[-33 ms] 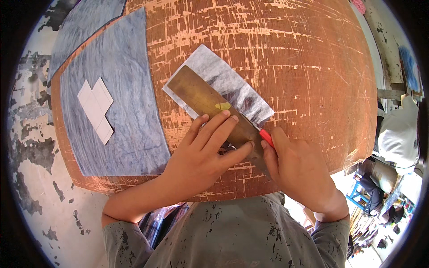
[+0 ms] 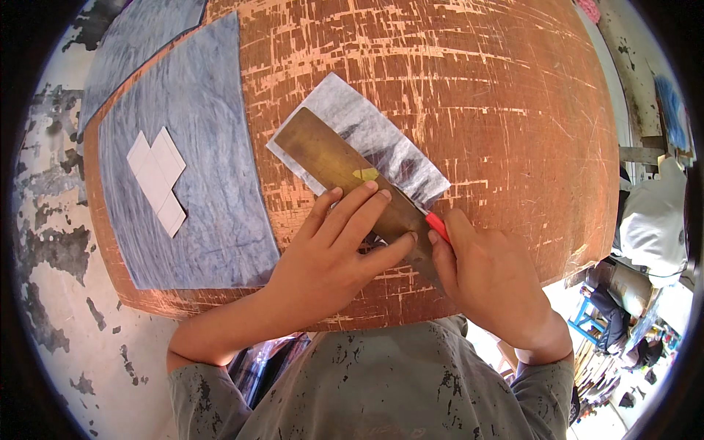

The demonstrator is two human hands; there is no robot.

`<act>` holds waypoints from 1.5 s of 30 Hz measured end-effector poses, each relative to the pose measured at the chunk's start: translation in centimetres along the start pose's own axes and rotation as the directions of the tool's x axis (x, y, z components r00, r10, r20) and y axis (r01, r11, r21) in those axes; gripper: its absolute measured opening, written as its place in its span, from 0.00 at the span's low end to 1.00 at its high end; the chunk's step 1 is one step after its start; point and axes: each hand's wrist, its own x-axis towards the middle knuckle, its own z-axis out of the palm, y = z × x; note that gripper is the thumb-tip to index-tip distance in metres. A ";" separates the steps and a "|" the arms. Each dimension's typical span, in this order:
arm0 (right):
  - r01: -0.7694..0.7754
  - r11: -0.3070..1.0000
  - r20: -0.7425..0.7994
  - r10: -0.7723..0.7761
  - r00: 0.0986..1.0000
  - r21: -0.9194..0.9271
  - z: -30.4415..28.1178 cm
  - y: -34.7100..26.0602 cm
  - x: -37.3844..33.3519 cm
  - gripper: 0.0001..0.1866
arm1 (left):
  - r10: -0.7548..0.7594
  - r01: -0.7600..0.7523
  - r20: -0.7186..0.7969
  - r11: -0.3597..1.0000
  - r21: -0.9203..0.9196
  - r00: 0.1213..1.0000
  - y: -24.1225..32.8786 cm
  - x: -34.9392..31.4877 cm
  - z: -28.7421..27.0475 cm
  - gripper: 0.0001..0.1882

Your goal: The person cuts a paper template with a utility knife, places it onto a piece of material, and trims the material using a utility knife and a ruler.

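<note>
A mottled white and grey sheet lies slantwise on the worn wooden board. Across it rests a flat brownish metal strip with a small yellow patch on top. My left hand presses the strip down, fingers spread and stretched out. In my right hand, closed round it, is a red-handled craft knife. Its thin blade touches the strip's right edge, over the sheet. My right fingers hide most of the handle, and the strip's near end runs beside that hand.
A large blue-grey sheet covers the board's left side, with white angular cut pieces on it. Another blue-grey sheet lies beyond. The scratched board has a curved-looking near edge by my body. Clutter fills the floor at right.
</note>
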 end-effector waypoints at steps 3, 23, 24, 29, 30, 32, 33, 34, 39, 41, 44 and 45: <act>-0.009 1.000 0.018 0.009 1.000 0.001 -0.2 -0.2 0.1 0.12 | 0.004 -0.003 -0.003 1.000 0.005 1.000 0.0 0.0 0.0 0.29; -0.014 0.997 0.060 0.019 0.998 -0.074 0.0 0.7 -1.5 0.16 | -0.008 0.008 -0.005 1.000 -0.008 1.000 0.0 0.2 0.0 0.31; -0.037 0.998 0.048 0.040 0.998 -0.058 -0.2 0.8 -1.6 0.14 | -0.009 0.009 -0.008 1.000 -0.003 1.000 0.0 0.3 0.1 0.31; 0.010 0.982 -0.216 0.032 0.976 0.191 -0.4 1.2 -2.7 0.11 | 0.109 -0.105 -0.027 0.987 0.125 0.994 -0.5 -0.1 0.1 0.28; -0.054 0.977 -0.267 0.109 0.957 0.205 -0.5 1.1 -2.3 0.11 | 0.108 -0.104 -0.026 0.986 0.128 0.994 -0.4 -0.2 0.0 0.28; -0.122 0.967 -0.322 0.192 0.927 0.226 -0.4 1.4 -1.4 0.11 | 0.069 -0.064 -0.071 0.996 0.068 0.995 -0.1 -0.1 -0.1 0.28; -0.030 0.988 -0.406 0.091 0.909 0.152 0.4 1.9 -0.7 0.13 | 0.074 -0.069 -0.071 0.995 0.070 0.995 0.0 -0.1 -0.3 0.28; 0.055 0.996 -0.479 -0.015 0.878 0.070 1.0 2.3 0.0 0.15 | 0.050 -0.045 -0.078 0.997 0.057 0.996 0.1 -0.1 -0.5 0.27; 0.036 0.996 -0.410 0.002 0.912 0.084 1.7 2.6 2.1 0.17 | 0.066 -0.062 -0.054 0.995 0.072 0.996 -1.0 -0.7 -0.5 0.24; 0.030 0.997 -0.399 -0.001 0.917 0.068 1.6 2.9 2.7 0.18 | 0.112 -0.105 -0.096 0.992 0.076 0.989 -1.3 -0.7 -0.7 0.22; 0.064 0.997 -0.440 -0.074 0.895 -0.037 1.0 3.4 3.4 0.18 | 0.056 -0.055 -0.129 0.998 0.011 0.990 -1.4 -0.6 -1.1 0.26; 0.058 0.997 -0.436 -0.072 0.897 -0.047 0.7 3.3 3.5 0.17 | 0.055 -0.054 -0.133 0.999 0.011 0.990 -1.4 -0.3 -1.4 0.26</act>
